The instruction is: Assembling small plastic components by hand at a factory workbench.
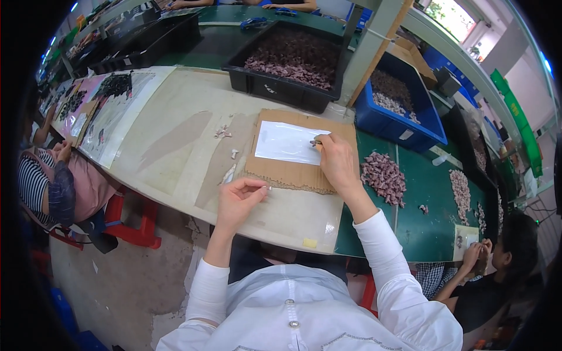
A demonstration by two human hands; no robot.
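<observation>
My right hand [338, 162] is over a white sheet [284, 142], its fingers pinched on a small dark piece [314, 143] too small to name. The sheet lies on a brown cardboard piece [304, 174] in front of me. My left hand [239, 200] hovers just off the cardboard's near left corner, thumb and forefinger closed on a tiny whitish piece [268, 188]. Beside my right wrist is a heap of small pinkish-purple parts [383, 178]. Several pale loose pieces [222, 132] are scattered left of the cardboard.
Beyond the cardboard stands a black bin [281, 88] of pinkish parts, with a blue bin [398, 120] to its right. Another heap [460, 196] lies farther right. Co-workers sit at both sides; a red stool [132, 225] stands at left. A yellow note [310, 243] marks the near edge.
</observation>
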